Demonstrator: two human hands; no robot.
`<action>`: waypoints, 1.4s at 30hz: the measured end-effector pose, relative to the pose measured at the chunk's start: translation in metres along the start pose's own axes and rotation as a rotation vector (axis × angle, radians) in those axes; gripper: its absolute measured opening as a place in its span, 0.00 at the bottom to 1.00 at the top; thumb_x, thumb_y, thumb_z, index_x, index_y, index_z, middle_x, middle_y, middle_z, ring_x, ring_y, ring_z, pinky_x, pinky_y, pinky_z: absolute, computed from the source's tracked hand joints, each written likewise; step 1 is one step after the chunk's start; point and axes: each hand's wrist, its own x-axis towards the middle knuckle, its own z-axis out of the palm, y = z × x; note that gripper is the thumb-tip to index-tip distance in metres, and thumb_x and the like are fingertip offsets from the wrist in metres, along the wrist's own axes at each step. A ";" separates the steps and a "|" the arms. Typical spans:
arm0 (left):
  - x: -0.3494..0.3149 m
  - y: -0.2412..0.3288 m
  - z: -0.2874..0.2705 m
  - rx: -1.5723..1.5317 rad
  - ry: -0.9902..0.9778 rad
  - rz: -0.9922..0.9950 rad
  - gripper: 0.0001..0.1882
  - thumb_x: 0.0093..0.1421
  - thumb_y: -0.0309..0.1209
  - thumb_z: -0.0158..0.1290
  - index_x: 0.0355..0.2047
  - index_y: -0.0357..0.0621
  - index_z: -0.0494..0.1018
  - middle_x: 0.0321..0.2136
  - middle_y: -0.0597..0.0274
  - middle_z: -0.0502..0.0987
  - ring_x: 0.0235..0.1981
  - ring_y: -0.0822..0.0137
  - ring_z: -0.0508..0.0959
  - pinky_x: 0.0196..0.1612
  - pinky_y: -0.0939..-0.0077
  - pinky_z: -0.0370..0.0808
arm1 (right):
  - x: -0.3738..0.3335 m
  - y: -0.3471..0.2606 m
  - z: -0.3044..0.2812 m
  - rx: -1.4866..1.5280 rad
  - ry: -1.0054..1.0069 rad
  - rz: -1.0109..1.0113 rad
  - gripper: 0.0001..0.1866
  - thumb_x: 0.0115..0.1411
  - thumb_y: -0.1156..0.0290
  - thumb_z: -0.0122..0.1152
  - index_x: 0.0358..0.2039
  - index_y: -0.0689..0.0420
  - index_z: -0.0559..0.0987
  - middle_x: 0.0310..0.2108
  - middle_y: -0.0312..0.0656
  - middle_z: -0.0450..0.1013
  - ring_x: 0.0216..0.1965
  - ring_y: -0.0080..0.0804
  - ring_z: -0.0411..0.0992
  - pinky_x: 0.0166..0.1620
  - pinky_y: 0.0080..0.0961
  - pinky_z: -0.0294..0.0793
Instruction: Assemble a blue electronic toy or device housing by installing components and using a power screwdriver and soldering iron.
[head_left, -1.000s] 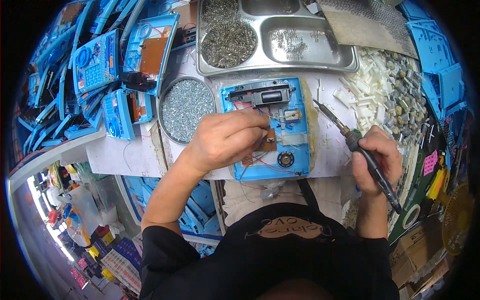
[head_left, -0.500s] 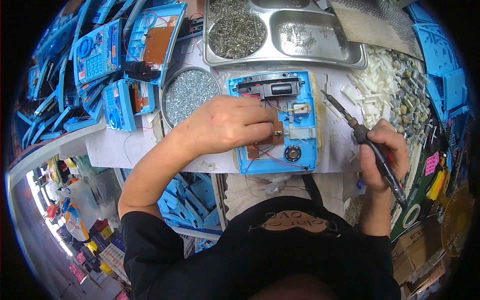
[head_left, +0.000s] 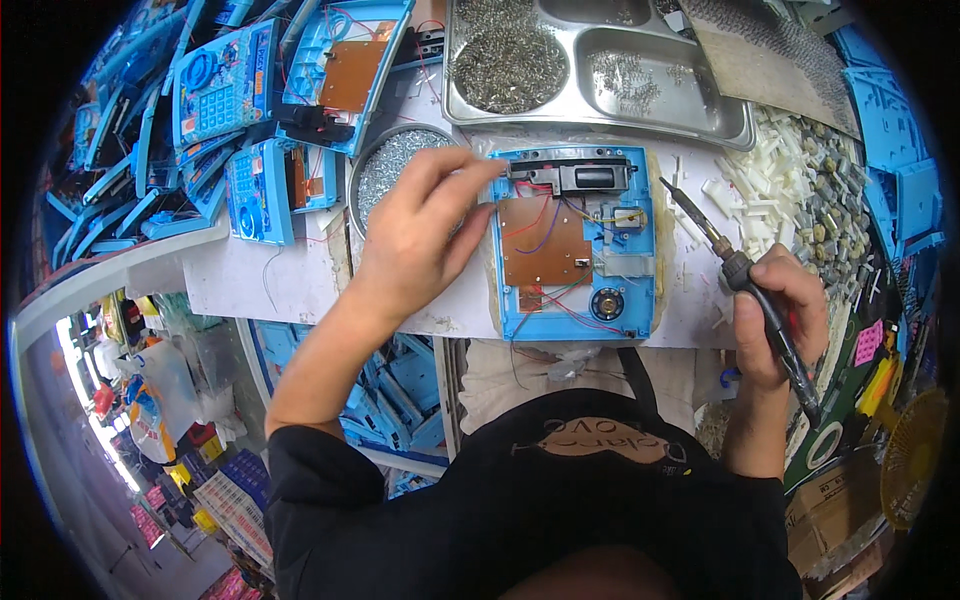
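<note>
An open blue plastic casing (head_left: 575, 325) lies on the bench in front of me. Inside it are a brown circuit board (head_left: 545, 240), a black battery compartment (head_left: 590, 178), a small motor (head_left: 628, 218), a round speaker (head_left: 607, 304) and thin coloured wires. My left hand (head_left: 420, 225) hovers at the casing's upper left edge, thumb and fingers apart, with nothing visible in it. It partly covers a round metal bowl of small screws (head_left: 385, 165). To the right of the casing, my right hand (head_left: 780, 315) grips a soldering iron (head_left: 740, 270), its tip pointing up and left.
A steel compartment tray (head_left: 650, 125) with small metal parts stands at the back. White plastic pieces (head_left: 755, 190) and small motors (head_left: 815, 200) are heaped at right. Blue casings (head_left: 225, 90) pile up at left, and more lie below the bench (head_left: 400, 395). A yellow fan (head_left: 915, 460) is at lower right.
My left hand has drawn back from over the circuit board to the casing's left edge, and its fingers have spread. The right hand still holds the soldering iron. The whole view has shifted slightly.
</note>
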 end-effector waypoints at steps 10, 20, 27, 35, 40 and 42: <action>-0.013 0.039 0.048 -0.125 0.130 -0.117 0.19 0.52 0.22 0.67 0.46 0.40 0.81 0.33 0.57 0.82 0.30 0.64 0.81 0.32 0.75 0.76 | 0.000 -0.007 0.005 0.004 -0.004 -0.025 0.16 0.56 0.75 0.69 0.43 0.63 0.76 0.24 0.41 0.71 0.24 0.27 0.65 0.28 0.23 0.60; 0.018 0.059 0.055 -0.299 0.270 -0.115 0.10 0.54 0.18 0.65 0.37 0.37 0.83 0.32 0.56 0.82 0.32 0.64 0.83 0.35 0.75 0.78 | 0.017 -0.012 0.049 0.152 0.013 0.143 0.27 0.53 0.83 0.71 0.55 0.61 0.77 0.42 0.48 0.77 0.40 0.35 0.78 0.45 0.26 0.76; 0.019 0.061 0.060 -0.428 0.206 -0.253 0.07 0.56 0.18 0.62 0.36 0.37 0.80 0.30 0.57 0.82 0.29 0.66 0.84 0.31 0.75 0.80 | 0.052 -0.009 0.088 -0.020 -0.022 -0.146 0.30 0.51 0.85 0.72 0.56 0.59 0.75 0.44 0.47 0.77 0.42 0.35 0.79 0.46 0.28 0.78; 0.009 0.058 0.058 -0.927 0.085 -0.661 0.06 0.58 0.19 0.62 0.36 0.34 0.79 0.29 0.59 0.84 0.30 0.76 0.84 0.32 0.82 0.80 | 0.053 -0.006 0.093 0.018 -0.044 -0.042 0.29 0.53 0.89 0.67 0.56 0.59 0.75 0.42 0.43 0.76 0.40 0.28 0.78 0.44 0.23 0.77; 0.006 0.054 0.054 -0.820 0.104 -0.539 0.07 0.58 0.20 0.63 0.38 0.34 0.82 0.30 0.59 0.83 0.29 0.75 0.84 0.31 0.82 0.80 | 0.047 -0.003 0.094 0.063 -0.049 0.044 0.26 0.56 0.89 0.65 0.56 0.59 0.75 0.42 0.40 0.76 0.41 0.24 0.77 0.46 0.21 0.77; 0.008 0.053 0.051 -0.701 0.106 -0.457 0.06 0.59 0.21 0.63 0.37 0.35 0.83 0.30 0.59 0.83 0.29 0.75 0.83 0.31 0.82 0.79 | 0.048 -0.003 0.096 0.076 -0.027 0.040 0.25 0.55 0.86 0.65 0.54 0.59 0.77 0.42 0.44 0.77 0.40 0.33 0.78 0.45 0.26 0.77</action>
